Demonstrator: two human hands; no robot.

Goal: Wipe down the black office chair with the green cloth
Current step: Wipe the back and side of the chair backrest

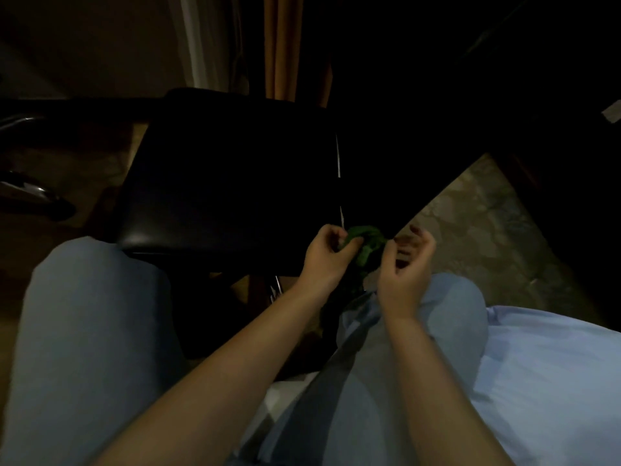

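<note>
The black office chair [218, 183] stands in front of me in dim light, its padded seat facing up and its back edge toward the curtains. The green cloth [364, 245] is bunched up just off the seat's near right corner, between my two hands. My left hand [324, 255] pinches the cloth's left end with curled fingers. My right hand [405, 264] hovers at the cloth's right side with fingers loosely curled; it is blurred, and whether it touches the cloth is unclear.
My knees in light blue trousers [90, 317] frame the near side. A dark desk or tabletop [437, 129] looms at the right over patterned carpet [487, 223]. Chrome chair legs [30, 190] lie at the left. Curtains [285, 45] hang behind.
</note>
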